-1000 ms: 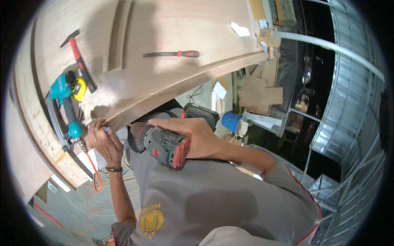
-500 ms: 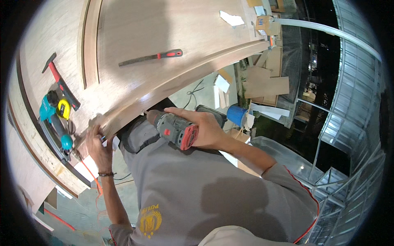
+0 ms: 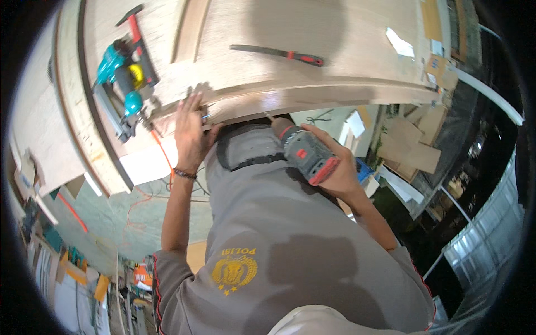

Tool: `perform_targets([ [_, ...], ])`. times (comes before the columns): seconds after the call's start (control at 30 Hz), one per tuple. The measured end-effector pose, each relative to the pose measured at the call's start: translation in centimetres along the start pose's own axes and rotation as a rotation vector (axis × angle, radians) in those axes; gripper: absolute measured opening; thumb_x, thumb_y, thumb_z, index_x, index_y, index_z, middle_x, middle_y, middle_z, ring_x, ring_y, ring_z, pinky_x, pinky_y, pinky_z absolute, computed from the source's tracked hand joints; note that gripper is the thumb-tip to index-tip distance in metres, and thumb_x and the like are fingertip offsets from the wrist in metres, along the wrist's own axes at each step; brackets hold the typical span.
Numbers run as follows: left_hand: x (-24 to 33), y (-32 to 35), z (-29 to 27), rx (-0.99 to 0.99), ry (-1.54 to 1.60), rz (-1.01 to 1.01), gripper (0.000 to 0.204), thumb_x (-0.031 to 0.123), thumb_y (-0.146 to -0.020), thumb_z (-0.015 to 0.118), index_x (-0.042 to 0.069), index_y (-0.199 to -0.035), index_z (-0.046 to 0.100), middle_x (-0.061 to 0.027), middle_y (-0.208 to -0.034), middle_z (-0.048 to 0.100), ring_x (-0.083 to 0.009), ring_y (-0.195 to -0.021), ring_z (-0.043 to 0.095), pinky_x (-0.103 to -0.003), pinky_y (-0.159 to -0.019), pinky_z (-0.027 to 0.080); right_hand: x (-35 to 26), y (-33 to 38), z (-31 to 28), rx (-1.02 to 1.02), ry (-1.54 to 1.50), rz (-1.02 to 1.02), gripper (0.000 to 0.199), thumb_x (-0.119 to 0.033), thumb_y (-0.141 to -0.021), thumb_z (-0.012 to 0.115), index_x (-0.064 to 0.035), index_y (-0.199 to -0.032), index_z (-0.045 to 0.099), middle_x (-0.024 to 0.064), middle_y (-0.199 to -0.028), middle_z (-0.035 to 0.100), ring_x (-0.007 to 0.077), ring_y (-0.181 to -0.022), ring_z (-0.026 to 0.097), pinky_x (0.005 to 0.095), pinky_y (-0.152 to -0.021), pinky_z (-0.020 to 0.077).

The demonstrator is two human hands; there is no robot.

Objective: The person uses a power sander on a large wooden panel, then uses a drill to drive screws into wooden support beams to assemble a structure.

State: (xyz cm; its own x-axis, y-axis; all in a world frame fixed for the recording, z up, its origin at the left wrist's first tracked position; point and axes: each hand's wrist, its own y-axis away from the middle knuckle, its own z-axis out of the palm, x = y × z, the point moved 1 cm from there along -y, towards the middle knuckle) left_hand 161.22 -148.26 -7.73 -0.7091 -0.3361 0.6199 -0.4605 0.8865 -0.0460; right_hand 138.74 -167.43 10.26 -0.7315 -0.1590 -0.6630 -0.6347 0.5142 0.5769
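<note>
In my right hand (image 3: 341,173) is a grey and red cordless drill (image 3: 306,151), gripped behind its chuck. Its thin bit points at the front edge of a long wooden strip (image 3: 312,95); whether the tip touches the wood I cannot tell. My left hand (image 3: 192,131) holds the strip's left end, fingers over the top and thumb by the front edge. Something small and bluish shows beside those fingers, too small to name. On the panel (image 3: 234,19) beyond lies a file (image 3: 279,53) with a red and black handle.
At the left sit a hammer (image 3: 139,50), a teal air nailer (image 3: 114,61) with an orange hose (image 3: 162,151), and a yellow tape measure (image 3: 135,75). A thick wooden beam (image 3: 92,117) runs along that side. Cardboard pieces (image 3: 410,142) lie on the right.
My view has turned, so the panel and tools appear farther right and higher, and the strip lies more level. Both hands keep their holds, on the strip and the drill.
</note>
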Motion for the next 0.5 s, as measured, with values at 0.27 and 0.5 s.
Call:
perform_targets([
  [0.27,-2.4,2.0,-4.1,0.118,-0.16,-0.107,0.05,0.037,-0.085,0.08,0.003,-0.102,0.047,-0.0186,-0.136,0.06,-0.0384,-0.134,0.05,-0.056,-0.119,0.032,0.4,-0.7,1.1,0.029,0.007,-0.063,0.082,-0.009,-0.067,0.088,-0.0148,-0.143,0.056,0.0119,-0.122,0.072,0.0209,-0.113,0.069,0.0326,-0.098,0.0504],
  [0.5,-5.2,4.5,-8.8,0.021,-0.375,-0.009,0.033,0.013,-0.086,0.074,-0.001,-0.102,0.05,-0.0187,-0.133,0.061,-0.0407,-0.125,0.055,-0.052,-0.113,0.039,-0.6,-0.5,1.9,-0.006,-0.014,-0.067,0.08,-0.01,-0.068,0.088,-0.0135,-0.142,0.057,0.0124,-0.124,0.071,0.0224,-0.113,0.069,0.0326,-0.098,0.0506],
])
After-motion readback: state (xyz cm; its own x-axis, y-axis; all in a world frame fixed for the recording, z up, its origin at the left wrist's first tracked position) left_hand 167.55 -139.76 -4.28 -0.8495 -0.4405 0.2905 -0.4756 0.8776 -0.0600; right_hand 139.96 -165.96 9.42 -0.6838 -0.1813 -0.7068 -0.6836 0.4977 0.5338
